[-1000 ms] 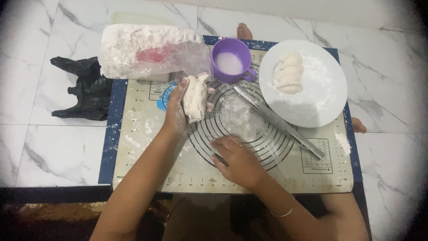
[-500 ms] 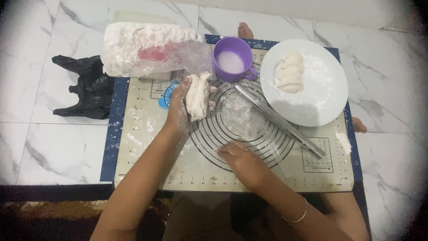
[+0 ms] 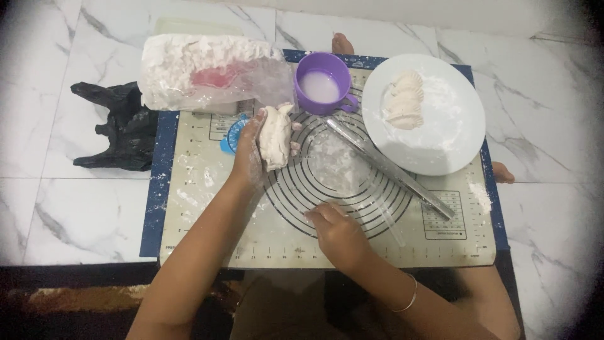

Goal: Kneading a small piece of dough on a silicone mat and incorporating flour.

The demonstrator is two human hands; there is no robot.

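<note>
A: Dough, pale lump, held in the left hand. Fingers closed round it, lifted just above the mat, at the upper left edge of the printed rings.

B: Why up there, do you reckon?

A: Looks like it keeps the lump off the floured middle of the rings, where the work goes on. A judgement only.

B: Right hand?

A: Low on the rings, near edge of the mat, knuckles up, fingers curled down onto the surface. Whether it pinches a small piece I cannot tell; the fingertips are hidden. Hands well apart.

B: Around them?

A: Flour patch in the middle of the rings. Thin metal rod lies slantwise from near the cup down to the right, probably parked within reach of the right hand. Purple cup with whitish liquid at the mat's top edge, just beside the dough.

B: And the plate?

A: White plate, floured, overlapping the mat's upper right corner. Folded dumplings stacked on its left part, flour likely there to stop sticking.

B: Further out?

A: Clear bag of white powder at the upper left, black bag crumpled beside the mat. No bench: all on a marble floor.
</note>
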